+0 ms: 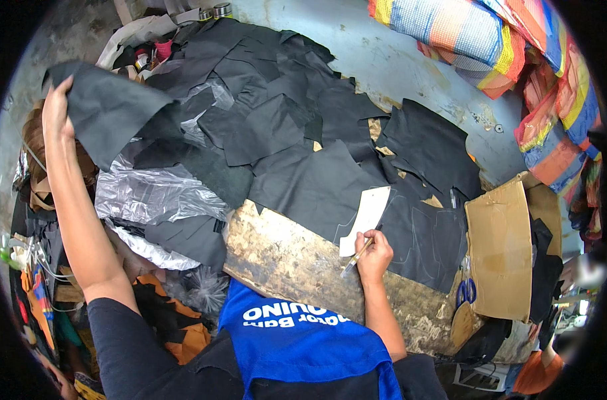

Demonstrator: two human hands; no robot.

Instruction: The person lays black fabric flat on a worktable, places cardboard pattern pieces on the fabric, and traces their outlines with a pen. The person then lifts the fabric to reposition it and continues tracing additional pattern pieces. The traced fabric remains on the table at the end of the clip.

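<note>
My left hand (58, 115) is raised at the far left, its fingers closed on the edge of a black leather piece (113, 110) that hangs to the right of it. In my right hand (375, 257) is a slim pen (358, 259), pointing down and to the left. The same hand grips or presses the lower end of a white card template (369, 217); its fingers partly hide where they meet. Beneath the template, a black leather sheet (410, 233) bears thin pale outlines of curved shapes.
A stained wooden board (283, 243) lies under the sheet. Overlapping black leather pieces (263, 130) pile up behind, with clear plastic (160, 193) at left. Blue-handled scissors (466, 291) rest beside a cardboard box (498, 250). Striped woven sacks (463, 40) hang at upper right.
</note>
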